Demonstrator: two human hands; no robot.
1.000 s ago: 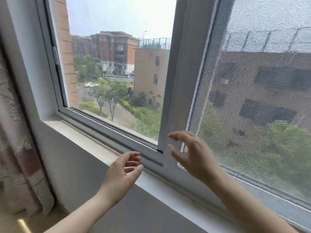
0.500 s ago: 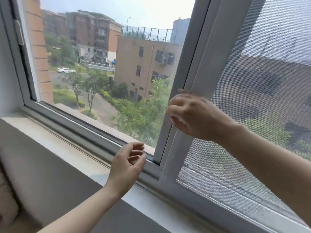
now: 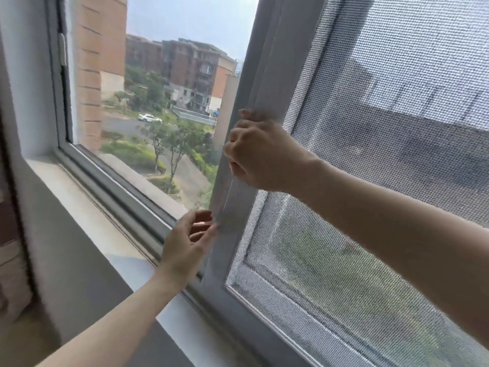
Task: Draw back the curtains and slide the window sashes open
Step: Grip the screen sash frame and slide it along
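Observation:
A white sliding window fills the view. Its left half is an open gap (image 3: pixel 164 107) onto buildings and trees. The right half carries a grey mesh screen (image 3: pixel 383 107) in a white sash frame (image 3: pixel 267 62). My right hand (image 3: pixel 262 157) is clenched around the upright edge of that sash frame at mid height. My left hand (image 3: pixel 188 245) is lower, fingers spread, its fingertips touching the same upright near the bottom rail. A patterned curtain (image 3: pixel 10 266) is drawn back at the far left edge.
A white sill (image 3: pixel 79 207) runs diagonally under the window, with the grey track (image 3: pixel 119 197) along it. The left window jamb (image 3: pixel 53 75) stands at the far side of the gap. A grey wall lies below the sill.
My right hand rose from open near the sash's base to a closed grip on the upright. The left hand moved up to touch the upright. The view swung and came closer.

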